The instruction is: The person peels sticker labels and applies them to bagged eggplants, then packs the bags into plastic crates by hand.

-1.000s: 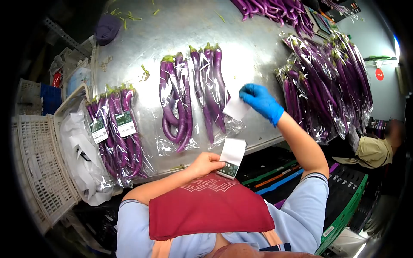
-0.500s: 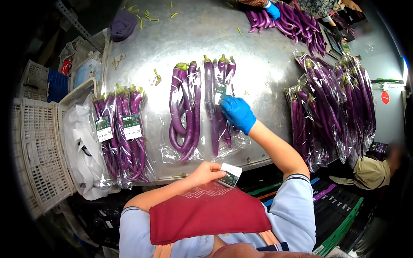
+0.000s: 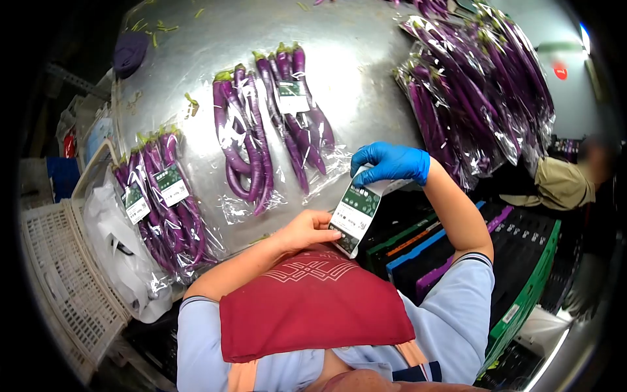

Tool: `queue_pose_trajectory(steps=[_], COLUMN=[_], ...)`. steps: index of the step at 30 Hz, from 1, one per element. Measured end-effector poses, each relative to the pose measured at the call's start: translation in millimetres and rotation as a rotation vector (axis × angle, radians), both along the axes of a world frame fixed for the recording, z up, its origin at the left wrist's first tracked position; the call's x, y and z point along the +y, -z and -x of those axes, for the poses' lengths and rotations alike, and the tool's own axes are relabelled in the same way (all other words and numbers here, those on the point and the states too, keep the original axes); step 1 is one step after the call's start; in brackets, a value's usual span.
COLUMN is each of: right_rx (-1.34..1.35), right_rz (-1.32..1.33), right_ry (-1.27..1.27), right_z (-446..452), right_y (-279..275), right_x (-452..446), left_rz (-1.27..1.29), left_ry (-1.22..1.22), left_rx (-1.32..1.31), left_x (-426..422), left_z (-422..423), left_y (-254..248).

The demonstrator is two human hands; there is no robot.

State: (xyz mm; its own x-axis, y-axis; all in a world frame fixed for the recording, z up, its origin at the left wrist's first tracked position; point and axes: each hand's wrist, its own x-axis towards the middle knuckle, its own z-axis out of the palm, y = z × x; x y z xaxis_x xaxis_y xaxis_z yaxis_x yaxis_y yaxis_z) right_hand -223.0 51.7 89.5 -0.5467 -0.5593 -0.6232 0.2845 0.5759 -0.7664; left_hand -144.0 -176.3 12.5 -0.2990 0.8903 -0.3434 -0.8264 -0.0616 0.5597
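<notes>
My bare left hand [image 3: 304, 230] pinches the lower end of a green-and-white label strip [image 3: 354, 212] just off the table's front edge. On the strip's upper end close the fingers of my right hand [image 3: 393, 163], in a blue glove. Ahead on the metal table lies a clear bag of long purple eggplants [image 3: 311, 124] with a label [image 3: 293, 97] on its front. To its left is another bag of eggplants [image 3: 260, 144] with no label showing.
Two labelled eggplant bags [image 3: 176, 219] lie at the left, beside a white plastic bag [image 3: 121, 242] and a pale crate [image 3: 72, 255]. Several filled bags [image 3: 470, 98] are piled at the right. Black crates [image 3: 450, 242] stand below the table edge.
My right hand has come back from the middle eggplant bag to the labels in my left hand and gripped one end. That bag's label is now uncovered. The view has shifted.
</notes>
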Motion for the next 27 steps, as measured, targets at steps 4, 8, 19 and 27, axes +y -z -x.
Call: queue_pose_trajectory(steps=[4, 8, 19, 27], right_rx=[0.560, 0.698, 0.415, 0.272], right_rz=[-0.183, -0.336, -0.320, -0.108], right_ry=[-0.010, 0.002, -0.206, 0.266], right_z=[-31.6, -66.9, -93.5, -16.7], right_y=[11.9, -6.0, 0.2, 13.4], right_x=[9.6, -22.3, -52.2, -32.9], left_rz=[0.048, 0.147, 0.276, 0.250], left_ry=[0.060, -0.089, -0.040, -0.131], left_rx=[0.038, -0.022, 0.334, 0.085], left_x=[3.7, 6.6, -4.0, -18.4], left_z=[-12.1, -23.2, -26.4, -29.9], left_y=[-0.9, 4.9, -5.3, 16.1])
